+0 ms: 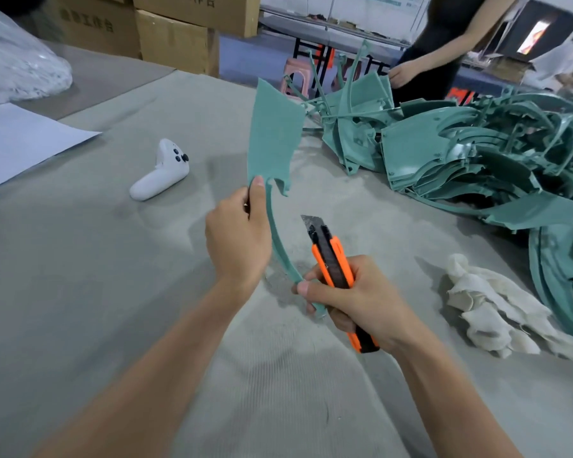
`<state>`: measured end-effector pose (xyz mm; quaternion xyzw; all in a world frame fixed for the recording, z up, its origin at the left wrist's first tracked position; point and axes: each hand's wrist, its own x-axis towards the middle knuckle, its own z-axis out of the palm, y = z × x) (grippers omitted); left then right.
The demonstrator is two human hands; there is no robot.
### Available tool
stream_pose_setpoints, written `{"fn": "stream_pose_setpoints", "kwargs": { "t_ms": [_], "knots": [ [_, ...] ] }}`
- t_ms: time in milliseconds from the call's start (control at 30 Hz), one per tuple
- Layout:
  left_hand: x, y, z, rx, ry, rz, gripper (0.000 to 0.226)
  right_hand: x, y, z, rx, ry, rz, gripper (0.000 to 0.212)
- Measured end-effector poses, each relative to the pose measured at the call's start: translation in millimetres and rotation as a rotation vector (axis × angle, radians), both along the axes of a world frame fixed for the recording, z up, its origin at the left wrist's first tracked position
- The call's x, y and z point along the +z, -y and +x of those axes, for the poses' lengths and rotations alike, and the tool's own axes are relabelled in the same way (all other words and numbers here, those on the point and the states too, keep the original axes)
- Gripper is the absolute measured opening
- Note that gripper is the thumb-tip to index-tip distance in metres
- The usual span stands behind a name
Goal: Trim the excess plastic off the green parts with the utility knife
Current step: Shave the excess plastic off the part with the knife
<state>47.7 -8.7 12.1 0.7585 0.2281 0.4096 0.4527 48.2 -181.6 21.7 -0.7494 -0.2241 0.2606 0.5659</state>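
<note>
Left hand (237, 236): fingers curled, pinching 1 green part (273, 140) upright above the worktop (80, 276). Right hand (351, 302): wrapped round the utility knife (333, 259), blade up, thumb on the part's thin lower strip.

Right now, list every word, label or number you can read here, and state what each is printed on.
"工作台": on the left cardboard box, after two characters too blurred to read.
"工作台": on the upper cardboard box, cut by the frame's top edge.
Wall posters: too blurred to read.
Green part and utility knife: no text visible.
</note>
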Motion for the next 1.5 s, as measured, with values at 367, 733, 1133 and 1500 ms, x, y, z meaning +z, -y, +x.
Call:
{"fn": "stream_pose_setpoints", "kwargs": {
  "t_ms": [367, 733, 1133, 1500],
  "knots": [
    [-7.2, 22.0, -6.4, -0.577, -0.258, -0.273, 0.053, -3.5, -1.8, 4.0, -0.224, 0.066, 0.184, 0.020],
    [-6.1, 25.2, -9.3, -0.463, -0.142, 0.008, 0.048, -0.8, 6.9, 10.8, -0.247, -0.078, 0.214, 0.019],
    [-4.3, 29.8, -15.1, -0.465, -0.076, 0.273, 0.049, 0.9, 13.5, 11.7, -0.208, 0.019, 0.173, 0.016],
    [0.2, 22.0, -14.4, -0.552, -0.025, -0.051, 0.046, 0.8, 23.1, 18.8, -0.396, 0.033, 0.236, 0.029]
  ]
}}
